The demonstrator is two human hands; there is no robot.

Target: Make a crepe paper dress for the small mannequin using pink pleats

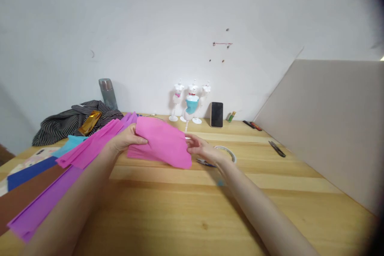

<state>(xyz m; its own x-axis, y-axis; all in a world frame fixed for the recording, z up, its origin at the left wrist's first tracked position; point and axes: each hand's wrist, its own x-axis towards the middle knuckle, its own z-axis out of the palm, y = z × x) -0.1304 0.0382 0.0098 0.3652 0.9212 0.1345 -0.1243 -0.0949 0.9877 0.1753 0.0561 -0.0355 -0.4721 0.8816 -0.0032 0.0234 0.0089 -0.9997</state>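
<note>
A folded pink crepe paper sheet (162, 142) is held just above the wooden table (192, 204). My left hand (127, 138) grips its left edge, thumb on top. My right hand (201, 148) pinches its right edge. Both hands are closed on the paper. More pink and purple paper strips (90, 148) lie beside my left arm. A small pair of scissors (205, 163) lies partly hidden under my right hand.
Three small white mannequin figures (190, 102), a phone (216, 114) and a grey flask (108, 93) stand along the wall. A striped cloth (69, 122) lies back left. A tape ring (226, 151), snips (276, 149) and a board (330, 128) are right.
</note>
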